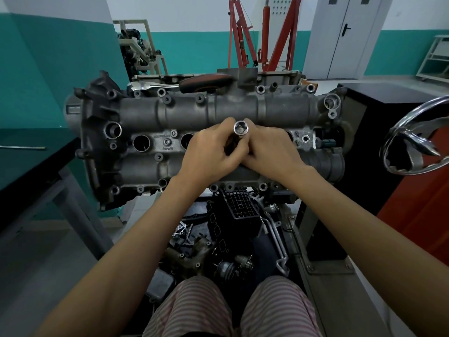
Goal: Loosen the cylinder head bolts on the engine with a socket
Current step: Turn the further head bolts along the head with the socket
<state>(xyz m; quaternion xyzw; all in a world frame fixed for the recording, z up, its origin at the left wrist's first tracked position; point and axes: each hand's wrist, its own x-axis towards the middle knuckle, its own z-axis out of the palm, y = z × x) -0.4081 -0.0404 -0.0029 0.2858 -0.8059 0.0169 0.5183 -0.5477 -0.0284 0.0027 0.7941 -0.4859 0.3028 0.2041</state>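
Observation:
A grey engine cylinder head (184,110) lies across the stand in front of me, with bolt holes along its edges. Over its middle, my left hand (211,152) and my right hand (272,149) meet and together grip a chrome socket (241,128), its open end facing up toward me. A dark shaft below the socket runs between my fingers and is mostly hidden. A chrome ratchet with a red and black handle (184,85) rests on the far edge of the head.
A dark bench (29,156) stands at the left with a thin rod on it. A chrome wheel (418,139) and a black and red cabinet are at the right. Loose engine parts (230,229) lie below the head. A red engine crane (264,32) stands behind.

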